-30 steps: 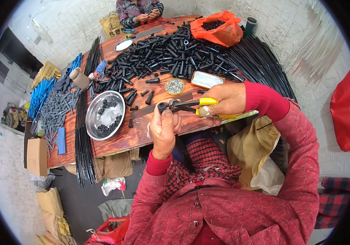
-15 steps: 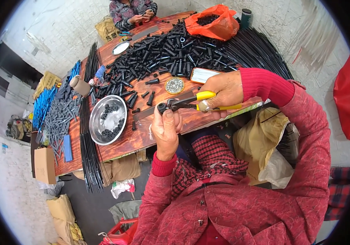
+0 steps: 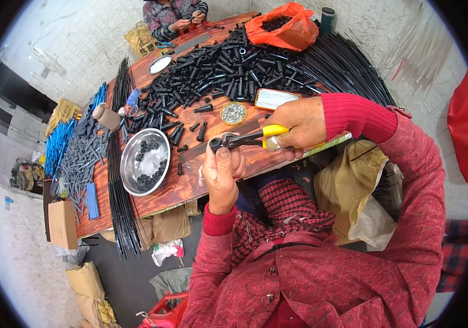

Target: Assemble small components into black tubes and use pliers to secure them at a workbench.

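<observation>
My left hand (image 3: 222, 177) pinches a small black ring-shaped part (image 3: 215, 144) between thumb and fingers, its round opening facing up. My right hand (image 3: 299, 124) is wrapped round the yellow handles of a pair of pliers (image 3: 274, 130). The dark jaws of the pliers reach left to the black part and meet it at my left fingertips; what lies between the jaws is too small to make out. Left of my hands stands a shallow metal bowl (image 3: 126, 177) with black rings and a whitish patch inside. A round dish of small shiny metal pieces (image 3: 233, 113) sits just beyond the pliers.
A heap of black tubular parts (image 3: 217, 71) covers the far side of the wooden table (image 3: 160, 203). Long black rods (image 3: 118, 191) lie at the left, more at the far right. An orange bag (image 3: 299, 35) and a white-filled tray (image 3: 275, 99) stand beyond. A co-worker (image 3: 176, 22) sits opposite.
The handles of the pliers have come closer together in my right hand. My left hand stays on the black part. The whole view has shifted slightly.
</observation>
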The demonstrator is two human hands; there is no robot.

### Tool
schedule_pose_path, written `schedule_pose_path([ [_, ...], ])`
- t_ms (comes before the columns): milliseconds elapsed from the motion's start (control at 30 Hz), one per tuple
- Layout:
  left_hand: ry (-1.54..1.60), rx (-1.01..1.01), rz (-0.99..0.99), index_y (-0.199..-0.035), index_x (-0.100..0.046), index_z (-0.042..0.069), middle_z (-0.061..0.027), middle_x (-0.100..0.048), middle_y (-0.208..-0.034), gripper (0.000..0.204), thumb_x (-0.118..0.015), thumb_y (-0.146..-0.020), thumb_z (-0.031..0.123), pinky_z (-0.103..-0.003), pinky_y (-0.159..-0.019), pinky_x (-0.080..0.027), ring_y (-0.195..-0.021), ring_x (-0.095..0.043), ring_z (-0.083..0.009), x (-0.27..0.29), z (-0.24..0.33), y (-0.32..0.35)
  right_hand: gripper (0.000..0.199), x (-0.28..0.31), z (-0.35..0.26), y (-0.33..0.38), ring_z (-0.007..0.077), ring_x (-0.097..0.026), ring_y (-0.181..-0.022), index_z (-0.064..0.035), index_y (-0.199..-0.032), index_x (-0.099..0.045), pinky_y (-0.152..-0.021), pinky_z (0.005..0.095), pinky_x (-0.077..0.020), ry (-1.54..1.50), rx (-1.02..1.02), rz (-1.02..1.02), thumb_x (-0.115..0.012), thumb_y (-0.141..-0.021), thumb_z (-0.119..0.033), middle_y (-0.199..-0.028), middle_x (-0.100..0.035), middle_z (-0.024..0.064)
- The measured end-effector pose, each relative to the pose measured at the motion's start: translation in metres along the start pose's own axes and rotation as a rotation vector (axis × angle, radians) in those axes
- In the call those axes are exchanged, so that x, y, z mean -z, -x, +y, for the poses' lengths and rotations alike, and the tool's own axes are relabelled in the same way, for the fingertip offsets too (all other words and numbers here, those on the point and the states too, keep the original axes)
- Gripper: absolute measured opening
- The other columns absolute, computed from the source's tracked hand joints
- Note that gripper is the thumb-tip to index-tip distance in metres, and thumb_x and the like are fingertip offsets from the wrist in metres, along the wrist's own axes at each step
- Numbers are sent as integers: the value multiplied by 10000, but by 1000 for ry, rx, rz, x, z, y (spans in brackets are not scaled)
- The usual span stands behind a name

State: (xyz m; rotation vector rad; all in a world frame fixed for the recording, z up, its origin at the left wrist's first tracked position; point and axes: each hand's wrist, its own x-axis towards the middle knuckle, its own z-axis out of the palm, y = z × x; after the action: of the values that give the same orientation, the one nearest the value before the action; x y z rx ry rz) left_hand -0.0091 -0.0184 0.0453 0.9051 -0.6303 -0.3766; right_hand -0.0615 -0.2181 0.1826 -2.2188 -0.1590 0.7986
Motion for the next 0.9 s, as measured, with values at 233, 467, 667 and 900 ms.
schedule_pose_path([
  [233,-121,-36,55,-1204,-510,-14,56,-351,-595,353,-442,-1044,294,-209,-453,-263,-494,-297,-28,-5,0,2,177,4,-1,1,132,-649,-683,13,-1022,-579,-623,307,-528,60,33,-2,-494,-969,-133,-778,-648,56],
  [467,-253,-95,110,-1253,-494,-13,47,-385,-597,355,-424,-1050,269,-201,-460,-275,-503,-329,-26,-13,-2,3,204,-4,-4,4,261,-679,-714,-9,-1007,-617,-660,401,-538,222,-16,133,-549,-920,-181,-762,-666,143],
  [667,-343,-124,238,-1256,-496,-1,49,-367,-589,363,-402,-1054,286,-209,-445,-262,-486,-318,-28,-16,-4,-4,204,-38,3,-9,372,-672,-771,-28,-949,-642,-688,471,-528,486,-46,531,-608,-859,-208,-800,-674,200],
  [900,-287,-122,255,-1295,-469,18,64,-319,-585,448,-423,-1040,383,-206,-444,-230,-475,-281,-22,9,-8,-6,170,-75,19,-51,384,-661,-681,-26,-920,-607,-605,492,-504,539,61,837,-620,-818,-161,-734,-659,196],
])
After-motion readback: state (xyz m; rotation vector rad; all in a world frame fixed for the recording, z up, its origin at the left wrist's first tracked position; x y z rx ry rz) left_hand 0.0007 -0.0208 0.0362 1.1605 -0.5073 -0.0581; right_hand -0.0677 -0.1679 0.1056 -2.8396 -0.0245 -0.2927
